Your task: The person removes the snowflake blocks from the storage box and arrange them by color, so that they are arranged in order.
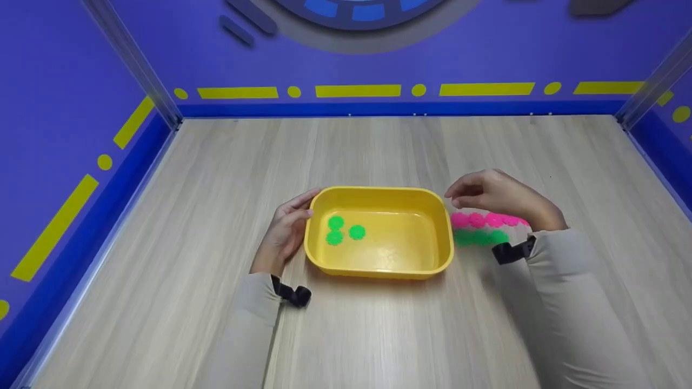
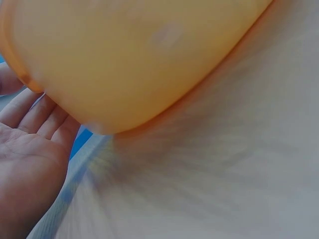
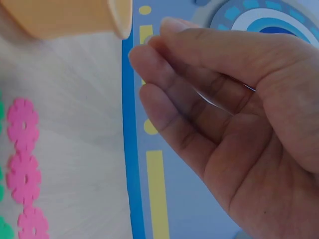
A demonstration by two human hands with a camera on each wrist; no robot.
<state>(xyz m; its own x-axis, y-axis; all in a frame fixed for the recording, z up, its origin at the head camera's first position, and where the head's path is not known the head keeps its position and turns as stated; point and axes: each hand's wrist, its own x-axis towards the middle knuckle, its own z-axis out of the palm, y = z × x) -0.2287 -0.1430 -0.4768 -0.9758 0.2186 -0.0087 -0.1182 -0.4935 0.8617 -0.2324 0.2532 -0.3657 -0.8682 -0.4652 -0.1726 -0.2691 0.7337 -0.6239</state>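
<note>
A yellow plastic basin (image 1: 378, 254) stands on the table in front of me, with three green flower-shaped plastic discs (image 1: 357, 232) in its left part. My left hand (image 1: 285, 229) rests against the basin's left side, its thumb at the rim. In the left wrist view its extended fingers run along the outer wall, fingertips partly hidden. Just off the basin's right rim, my right hand (image 1: 494, 197) hovers with loosely bent fingers and nothing visible between them. Below it lie a row of pink flower-shaped discs (image 3: 24, 177) and a row of green discs (image 1: 481, 236), partly covered by that arm.
The wood-grain table (image 1: 243, 162) is bounded by blue panels (image 1: 378, 70) with yellow marks at the back and both sides. Black wrist straps with cameras sit on the left sleeve (image 1: 238, 324) and the right sleeve (image 1: 573, 292).
</note>
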